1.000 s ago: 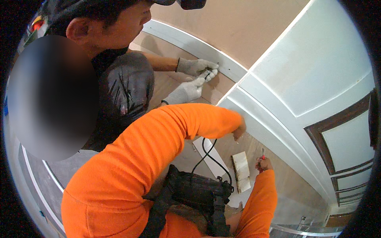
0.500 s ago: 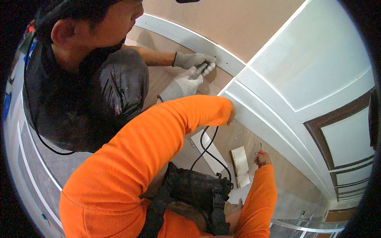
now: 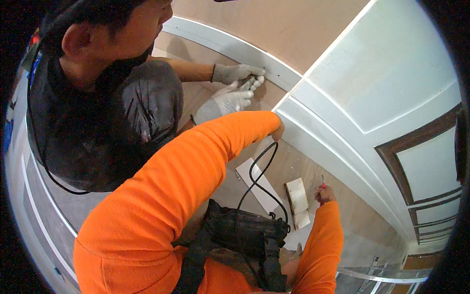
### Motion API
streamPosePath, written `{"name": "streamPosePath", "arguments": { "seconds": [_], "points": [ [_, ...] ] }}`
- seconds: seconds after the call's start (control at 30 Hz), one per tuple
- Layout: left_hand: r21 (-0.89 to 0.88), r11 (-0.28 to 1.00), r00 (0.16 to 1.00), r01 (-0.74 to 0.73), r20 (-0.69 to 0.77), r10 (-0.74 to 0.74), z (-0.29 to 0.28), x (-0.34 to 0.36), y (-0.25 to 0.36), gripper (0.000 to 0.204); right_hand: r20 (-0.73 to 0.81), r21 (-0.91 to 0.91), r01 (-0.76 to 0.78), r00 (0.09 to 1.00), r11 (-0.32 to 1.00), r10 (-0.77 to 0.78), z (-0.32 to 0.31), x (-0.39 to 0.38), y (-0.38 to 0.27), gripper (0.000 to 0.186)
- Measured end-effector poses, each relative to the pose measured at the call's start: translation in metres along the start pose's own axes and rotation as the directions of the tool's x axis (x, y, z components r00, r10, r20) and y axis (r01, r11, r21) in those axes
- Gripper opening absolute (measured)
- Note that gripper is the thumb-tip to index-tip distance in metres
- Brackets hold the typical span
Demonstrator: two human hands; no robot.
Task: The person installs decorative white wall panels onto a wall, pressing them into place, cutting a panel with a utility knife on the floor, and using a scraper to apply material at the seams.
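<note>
My right hand [image 3: 324,195] is closed around a slim tool that looks like a screwdriver [image 3: 323,185], its red handle in my fingers and its thin tip pointing away from me. It is over the wooden floor, near the base of the white panelled wall [image 3: 338,139]. My left hand [image 3: 278,131] is by the wall corner at the end of a bent orange sleeve. Its fingers are hidden from view. Just below it hangs a looped black cable [image 3: 254,171] that runs down to the black bag [image 3: 245,228] at my front.
To my left a co-worker squats, gloved hands [image 3: 240,83] holding a small tool against the grey baseboard [image 3: 225,44]. A white board strip [image 3: 258,186] and a cream block [image 3: 296,201] lie on the floor. A metal ladder [image 3: 382,279] lies at the lower right.
My left forearm has risen slightly away from me, and the black cable's loop has gone up with it. My right hand has barely moved. The co-worker's lower glove has turned slightly.
</note>
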State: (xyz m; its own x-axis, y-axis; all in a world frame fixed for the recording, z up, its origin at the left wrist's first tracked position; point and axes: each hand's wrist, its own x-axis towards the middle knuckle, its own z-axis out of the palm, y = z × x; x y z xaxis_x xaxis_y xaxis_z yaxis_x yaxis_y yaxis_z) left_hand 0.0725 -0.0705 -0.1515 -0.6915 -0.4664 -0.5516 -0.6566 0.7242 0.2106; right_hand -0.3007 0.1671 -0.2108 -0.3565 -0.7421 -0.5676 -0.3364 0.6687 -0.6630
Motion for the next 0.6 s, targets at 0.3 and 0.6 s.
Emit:
{"name": "streamPosePath", "arguments": {
  "seconds": [0.3, 0.6],
  "points": [
    [-0.014, 0.999, 0.999, -0.052, -0.004, 0.052, -0.004, -0.011, 0.012, 0.037, -0.006, -0.068, -0.029, 1.0, 0.997, 0.029, -0.009, 0.005, 0.003, 0.016],
    [-0.026, 0.999, 0.999, -0.02, -0.027, 0.02, 0.004, 0.006, 0.001, 0.043, -0.022, -0.108, 0.007, 1.0, 0.994, -0.01, -0.009, 0.008, 0.002, 0.017]
  ]
}}
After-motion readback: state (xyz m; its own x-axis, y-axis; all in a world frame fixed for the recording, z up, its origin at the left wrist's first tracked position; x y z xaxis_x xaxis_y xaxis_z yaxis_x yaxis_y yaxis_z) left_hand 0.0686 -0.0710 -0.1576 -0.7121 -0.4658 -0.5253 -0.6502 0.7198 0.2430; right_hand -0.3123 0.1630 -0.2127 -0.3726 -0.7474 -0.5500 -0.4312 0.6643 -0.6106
